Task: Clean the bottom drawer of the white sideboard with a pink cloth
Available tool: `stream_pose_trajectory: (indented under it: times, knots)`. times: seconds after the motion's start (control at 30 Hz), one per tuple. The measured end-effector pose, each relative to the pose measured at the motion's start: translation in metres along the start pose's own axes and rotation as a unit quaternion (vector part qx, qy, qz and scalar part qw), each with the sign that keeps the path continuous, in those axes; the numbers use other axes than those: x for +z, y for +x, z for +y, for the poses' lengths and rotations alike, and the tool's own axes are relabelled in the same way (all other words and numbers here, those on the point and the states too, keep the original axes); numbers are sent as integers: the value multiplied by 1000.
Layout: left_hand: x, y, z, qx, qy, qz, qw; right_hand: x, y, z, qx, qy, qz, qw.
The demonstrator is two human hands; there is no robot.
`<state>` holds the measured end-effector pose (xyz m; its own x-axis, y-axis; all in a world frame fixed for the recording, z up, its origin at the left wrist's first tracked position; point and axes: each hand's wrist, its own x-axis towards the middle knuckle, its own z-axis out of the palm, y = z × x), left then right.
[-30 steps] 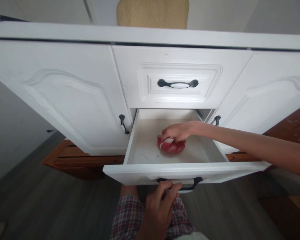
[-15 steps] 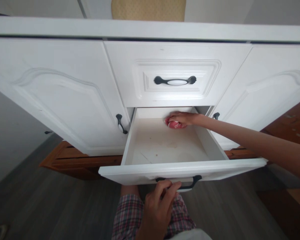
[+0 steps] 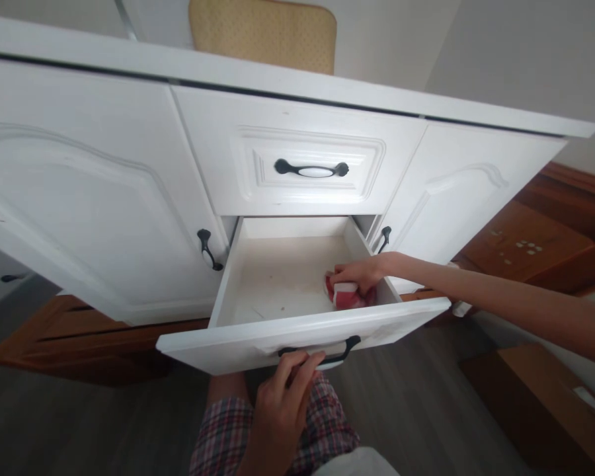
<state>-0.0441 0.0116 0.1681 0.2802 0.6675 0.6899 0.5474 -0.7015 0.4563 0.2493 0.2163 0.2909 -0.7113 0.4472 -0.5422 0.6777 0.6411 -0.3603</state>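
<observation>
A white drawer (image 3: 277,264) is pulled out of the cabinet, with a few small marks on its bottom. Inside it, near the front right corner, my right hand (image 3: 359,272) is closed around a bunched red and white cloth (image 3: 347,296), pressing it against the drawer bottom. At the drawer front, the fingers of my left hand (image 3: 287,403) are curled on the black handle (image 3: 344,350), at its left part. My palm hides some of the grip.
Above is a shut drawer with a black and white handle (image 3: 312,170). Cabinet doors (image 3: 79,198) flank it. A beige padded thing (image 3: 262,36) lies on the countertop (image 3: 377,99). Brown wooden furniture (image 3: 530,238) and a cardboard box (image 3: 540,396) stand at the right.
My right hand has moved the cloth from the back of the drawer toward its front right corner. My left hand stays on the handle. The view has turned rightward.
</observation>
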Motion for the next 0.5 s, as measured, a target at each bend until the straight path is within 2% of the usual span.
stream_pose_trajectory:
  times: [0.13, 0.23, 0.3, 0.33, 0.4, 0.5]
  knots:
    - [1, 1, -1, 9, 2, 7, 1000, 8, -13, -19, 1, 107, -46, 993]
    - [3, 0, -5, 22, 14, 16, 1000, -5, -18, -21, 13, 165, -82, 983]
    - [5, -1, -7, 33, 25, 19, 999, -21, -18, -18, 22, 166, -97, 981]
    - [5, -1, -9, 39, 30, 21, 999, -29, -16, -15, 24, 137, -83, 987]
    - [7, -1, -10, 46, 40, 23, 998, -47, -10, -9, 23, 24, -14, 999]
    - [8, -2, -8, 46, 59, 28, 997, -68, 2, 3, 23, -172, 113, 978]
